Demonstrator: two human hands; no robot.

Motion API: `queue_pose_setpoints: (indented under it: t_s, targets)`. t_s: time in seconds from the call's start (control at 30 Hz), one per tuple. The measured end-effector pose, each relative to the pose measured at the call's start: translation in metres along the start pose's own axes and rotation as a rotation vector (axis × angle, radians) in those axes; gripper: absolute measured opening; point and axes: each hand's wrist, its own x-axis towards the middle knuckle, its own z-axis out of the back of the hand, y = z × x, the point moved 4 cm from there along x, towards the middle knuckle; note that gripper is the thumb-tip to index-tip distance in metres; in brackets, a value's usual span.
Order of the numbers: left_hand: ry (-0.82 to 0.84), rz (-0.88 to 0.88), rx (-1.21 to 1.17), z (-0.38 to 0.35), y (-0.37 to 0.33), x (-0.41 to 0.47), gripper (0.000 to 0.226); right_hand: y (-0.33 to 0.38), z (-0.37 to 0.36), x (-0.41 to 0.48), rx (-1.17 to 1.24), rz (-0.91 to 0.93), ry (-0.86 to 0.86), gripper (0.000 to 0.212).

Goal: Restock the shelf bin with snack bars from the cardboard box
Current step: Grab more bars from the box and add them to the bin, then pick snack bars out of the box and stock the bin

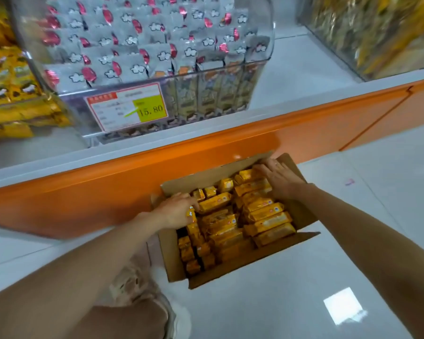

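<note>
An open cardboard box [174,263] stands on the white floor against the orange shelf base, filled with several yellow-wrapped snack bars [264,215]. My left hand [175,211] reaches into the box's left side, its fingers curled onto bars at the near left. My right hand [280,178] lies over the bars at the far right corner, fingers bent down onto them. On the shelf above, at the far left, a bin of yellow snack bars [15,94] shows only in part.
A clear bin [260,77] of grey and red packets with a 15.80 price tag [130,106] stands on the white shelf. Another clear bin [367,33] sits at the far right. The orange shelf base [206,148] runs across. My knee [123,319] is at the bottom left.
</note>
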Motion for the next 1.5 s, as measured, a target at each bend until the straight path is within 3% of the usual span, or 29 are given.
queue_pose_setpoints:
  t_s: [0.17, 0.33, 0.57, 1.13, 1.37, 1.5]
  targets:
    - [0.004, -0.016, 0.025, 0.002, 0.011, -0.006, 0.038, -0.004, 0.002, -0.001, -0.123, 0.065, 0.027, 0.092]
    - [0.021, 0.004, 0.012, 0.001, 0.011, -0.009, 0.037, -0.001, -0.018, -0.014, -0.195, 0.074, 0.200, 0.108]
    - [0.040, -0.015, 0.036, -0.001, 0.011, -0.008, 0.037, 0.004, -0.006, -0.024, 0.243, -0.099, 0.159, 0.081]
    - [-0.020, -0.122, 0.369, -0.006, 0.003, 0.008, 0.067, 0.033, 0.004, -0.071, 0.494, -0.084, 0.055, 0.070]
    - [-0.072, -0.069, 0.339, -0.012, 0.003, 0.009, 0.052, 0.032, -0.008, -0.075, 0.555, -0.088, 0.058, 0.069]
    - [-0.050, -0.115, 0.314, -0.011, -0.003, 0.010, 0.046, 0.032, -0.014, -0.077, 0.525, -0.046, 0.020, 0.054]
